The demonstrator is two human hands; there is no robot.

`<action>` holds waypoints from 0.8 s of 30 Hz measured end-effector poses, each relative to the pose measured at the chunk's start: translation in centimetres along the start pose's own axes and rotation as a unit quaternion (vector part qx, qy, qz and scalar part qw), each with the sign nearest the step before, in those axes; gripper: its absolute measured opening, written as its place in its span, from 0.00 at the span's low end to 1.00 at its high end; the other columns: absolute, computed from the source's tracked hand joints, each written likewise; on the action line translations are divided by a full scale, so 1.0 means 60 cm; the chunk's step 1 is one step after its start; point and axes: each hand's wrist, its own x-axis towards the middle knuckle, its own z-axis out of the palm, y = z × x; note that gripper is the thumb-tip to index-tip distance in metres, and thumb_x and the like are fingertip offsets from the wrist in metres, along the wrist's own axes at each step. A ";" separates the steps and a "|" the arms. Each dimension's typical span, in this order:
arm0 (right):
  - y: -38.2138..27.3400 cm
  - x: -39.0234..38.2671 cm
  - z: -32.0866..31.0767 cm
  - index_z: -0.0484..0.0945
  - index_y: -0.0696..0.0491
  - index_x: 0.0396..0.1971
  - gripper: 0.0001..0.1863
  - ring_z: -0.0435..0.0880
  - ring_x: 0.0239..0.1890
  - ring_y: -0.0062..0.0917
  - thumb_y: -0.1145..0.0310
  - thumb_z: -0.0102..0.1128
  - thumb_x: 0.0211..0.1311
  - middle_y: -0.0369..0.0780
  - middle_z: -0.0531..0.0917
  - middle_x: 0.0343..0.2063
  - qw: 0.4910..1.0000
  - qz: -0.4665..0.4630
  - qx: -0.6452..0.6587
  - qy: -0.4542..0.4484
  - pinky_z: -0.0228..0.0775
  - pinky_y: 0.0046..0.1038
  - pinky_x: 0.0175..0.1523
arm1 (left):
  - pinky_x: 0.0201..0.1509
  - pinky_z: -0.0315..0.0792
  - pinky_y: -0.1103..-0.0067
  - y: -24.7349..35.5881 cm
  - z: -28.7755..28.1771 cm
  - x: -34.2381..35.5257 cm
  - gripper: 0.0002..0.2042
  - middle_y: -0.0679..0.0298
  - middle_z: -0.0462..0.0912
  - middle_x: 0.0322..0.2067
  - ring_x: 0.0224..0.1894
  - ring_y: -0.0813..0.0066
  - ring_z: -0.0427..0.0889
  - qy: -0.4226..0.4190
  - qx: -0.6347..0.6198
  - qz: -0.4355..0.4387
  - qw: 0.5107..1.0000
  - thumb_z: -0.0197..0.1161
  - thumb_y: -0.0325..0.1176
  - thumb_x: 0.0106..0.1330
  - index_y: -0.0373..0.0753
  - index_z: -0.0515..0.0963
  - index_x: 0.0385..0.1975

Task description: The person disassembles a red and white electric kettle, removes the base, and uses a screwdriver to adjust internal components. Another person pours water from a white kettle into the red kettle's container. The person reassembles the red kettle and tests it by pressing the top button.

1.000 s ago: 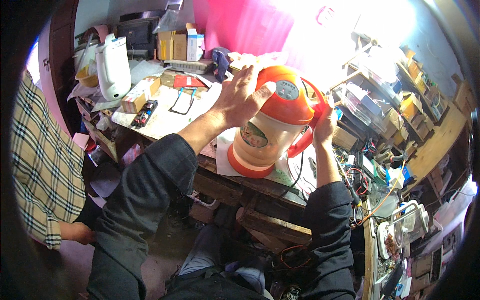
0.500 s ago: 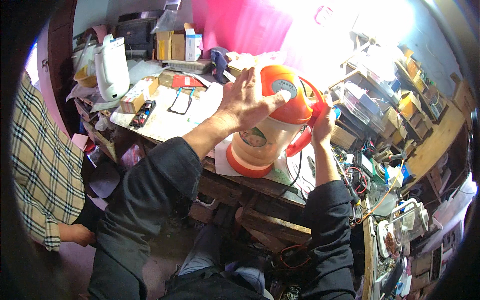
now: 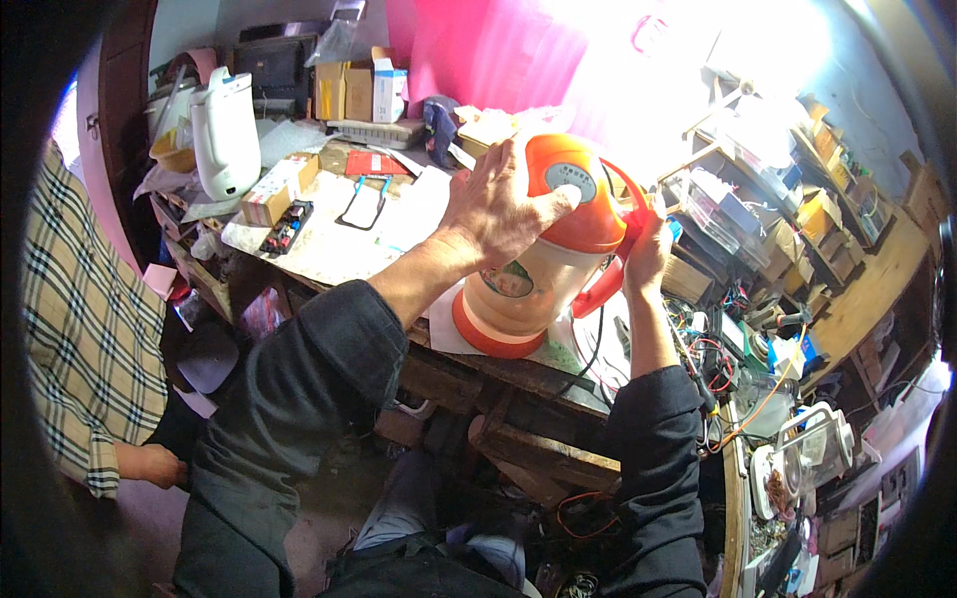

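Note:
On the near edge of the workbench stands an orange and cream soymilk maker point(image 3: 503, 319), with a grey button panel on its orange lid. My left hand point(image 3: 495, 206) is laid over the lid's left side, its fingers around the far side and its thumb on the button panel point(image 3: 572, 182). At the right, my right hand point(image 3: 650, 244) is wrapped round the orange handle point(image 3: 601, 291) near its top. A dark cord hangs down beside the handle. The fingertips of both hands are partly hidden behind the lid and handle.
A white jug-like appliance point(image 3: 225, 140) stands at the bench's far left, beside a cardboard box point(image 3: 279, 189). Tangled wires and tools lie to the right, near a clear jug point(image 3: 815, 444). Shelves crowded with boxes rise beyond. A person in a plaid shirt point(image 3: 95, 329) stands at the left.
The whole view has shifted very slightly. Both hands keep the same hold on the soymilk maker, with the left thumb still on the panel.

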 end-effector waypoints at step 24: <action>0.003 0.004 -0.003 0.84 0.61 0.26 0.38 0.84 0.24 0.28 0.39 0.44 0.76 0.42 0.86 0.21 0.999 0.006 -0.042 -0.004 0.76 0.31 0.40 | 0.71 0.65 0.65 -0.036 -0.029 0.037 0.21 0.51 0.78 0.59 0.65 0.53 0.74 -0.019 -0.036 0.031 0.999 0.53 0.42 0.77 0.39 0.70 0.65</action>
